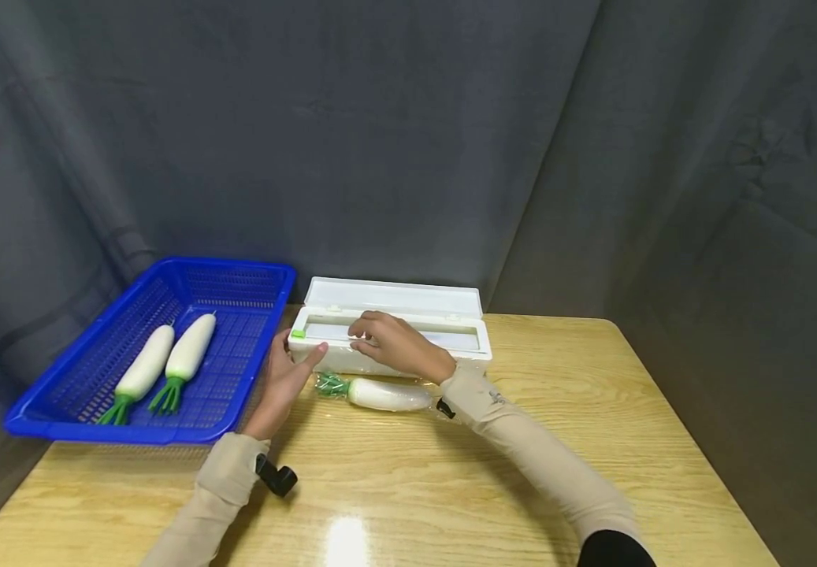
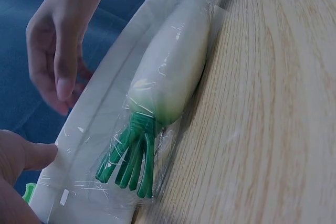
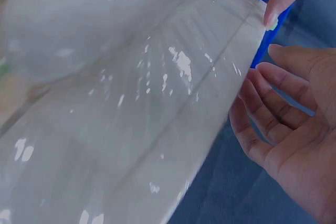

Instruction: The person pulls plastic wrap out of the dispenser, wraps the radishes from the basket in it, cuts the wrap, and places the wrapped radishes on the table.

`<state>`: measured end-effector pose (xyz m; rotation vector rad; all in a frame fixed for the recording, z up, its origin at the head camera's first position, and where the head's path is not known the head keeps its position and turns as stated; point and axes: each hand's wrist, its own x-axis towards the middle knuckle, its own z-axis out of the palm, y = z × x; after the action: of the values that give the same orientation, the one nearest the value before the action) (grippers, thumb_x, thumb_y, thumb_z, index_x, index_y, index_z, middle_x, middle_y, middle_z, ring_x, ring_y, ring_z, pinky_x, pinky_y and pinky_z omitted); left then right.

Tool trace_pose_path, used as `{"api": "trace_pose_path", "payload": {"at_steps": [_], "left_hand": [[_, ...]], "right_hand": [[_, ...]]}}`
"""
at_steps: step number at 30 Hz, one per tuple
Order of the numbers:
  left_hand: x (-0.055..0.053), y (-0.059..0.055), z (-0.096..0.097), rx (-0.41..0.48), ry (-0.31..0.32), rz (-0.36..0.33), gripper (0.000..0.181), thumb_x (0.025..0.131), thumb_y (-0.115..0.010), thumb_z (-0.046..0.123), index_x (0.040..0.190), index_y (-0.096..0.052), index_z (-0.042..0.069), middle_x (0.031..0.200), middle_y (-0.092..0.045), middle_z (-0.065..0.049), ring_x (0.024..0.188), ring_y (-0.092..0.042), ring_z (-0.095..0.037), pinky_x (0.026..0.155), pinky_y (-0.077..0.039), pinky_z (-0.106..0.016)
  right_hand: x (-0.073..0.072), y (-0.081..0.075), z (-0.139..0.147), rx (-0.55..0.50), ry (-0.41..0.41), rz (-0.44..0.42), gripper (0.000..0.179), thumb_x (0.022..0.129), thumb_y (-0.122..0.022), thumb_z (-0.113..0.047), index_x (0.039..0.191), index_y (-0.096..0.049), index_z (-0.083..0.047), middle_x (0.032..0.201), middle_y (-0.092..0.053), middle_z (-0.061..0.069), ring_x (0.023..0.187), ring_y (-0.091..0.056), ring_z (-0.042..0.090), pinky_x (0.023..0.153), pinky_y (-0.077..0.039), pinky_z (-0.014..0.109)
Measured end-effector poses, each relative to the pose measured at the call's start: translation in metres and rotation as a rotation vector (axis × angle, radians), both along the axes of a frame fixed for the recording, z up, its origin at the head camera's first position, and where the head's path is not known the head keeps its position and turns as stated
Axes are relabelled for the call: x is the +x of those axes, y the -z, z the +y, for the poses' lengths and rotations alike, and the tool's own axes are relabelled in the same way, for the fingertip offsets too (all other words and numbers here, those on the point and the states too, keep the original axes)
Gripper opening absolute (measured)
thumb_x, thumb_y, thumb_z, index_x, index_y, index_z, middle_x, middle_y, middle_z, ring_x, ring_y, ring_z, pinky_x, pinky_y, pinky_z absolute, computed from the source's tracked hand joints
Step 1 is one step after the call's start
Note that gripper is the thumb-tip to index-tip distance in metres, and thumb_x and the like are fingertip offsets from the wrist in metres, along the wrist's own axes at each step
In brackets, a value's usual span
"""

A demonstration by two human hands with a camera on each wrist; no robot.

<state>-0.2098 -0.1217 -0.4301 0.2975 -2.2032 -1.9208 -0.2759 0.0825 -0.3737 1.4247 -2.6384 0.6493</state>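
Observation:
A white cling film dispenser (image 1: 451,363) stands near the back of the table with its lid (image 1: 394,296) raised. Clear film drapes over its front. Against that front lies a film-wrapped white radish (image 1: 388,395) with green stalks, close up in the left wrist view (image 2: 170,59). My left hand (image 1: 285,386) grips the dispenser's left end, thumb on the front edge and fingers at the side. Above the dispenser's long opening, my right hand (image 1: 399,345) has loosely bent fingers holding nothing; in the right wrist view, its fingers (image 3: 262,111) are beside the dispenser's edge.
A blue plastic basket (image 1: 117,435) stands on the left with two white radishes (image 1: 167,358) inside. A small green piece (image 1: 298,334) sits at the dispenser's left end. Dark grey curtain (image 1: 394,142) hangs behind the wooden table (image 1: 592,409).

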Motion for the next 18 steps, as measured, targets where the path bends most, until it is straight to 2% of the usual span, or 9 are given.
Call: {"api": "trace_pose_path", "payload": {"at_steps": [7, 18], "left_hand": [[0.0, 0.0, -0.001, -0.006, 0.001, 0.004, 0.077, 0.1, -0.068, 0.011, 0.157, -0.021, -0.009, 0.155, -0.036, -0.032, 0.142, -0.04, -0.042, 0.121, -0.032, -0.053], [-0.003, 0.003, -0.002, -0.036, -0.02, -0.003, 0.072, 0.098, -0.067, 0.007, 0.154, -0.025, -0.011, 0.149, -0.041, -0.033, 0.136, -0.043, -0.041, 0.118, -0.033, -0.051]], "right_hand": [[-0.007, 0.004, -0.025, 0.001, -0.013, -0.02, 0.019, 0.105, -0.065, -0.015, 0.117, -0.074, -0.003, 0.112, -0.073, 0.008, 0.1, -0.069, 0.018, 0.088, -0.056, 0.029], [-0.017, 0.007, -0.057, -0.052, -0.043, -0.101, 0.016, 0.104, -0.066, -0.013, 0.114, -0.075, -0.003, 0.106, -0.074, 0.006, 0.094, -0.068, 0.015, 0.082, -0.052, 0.02]]}}
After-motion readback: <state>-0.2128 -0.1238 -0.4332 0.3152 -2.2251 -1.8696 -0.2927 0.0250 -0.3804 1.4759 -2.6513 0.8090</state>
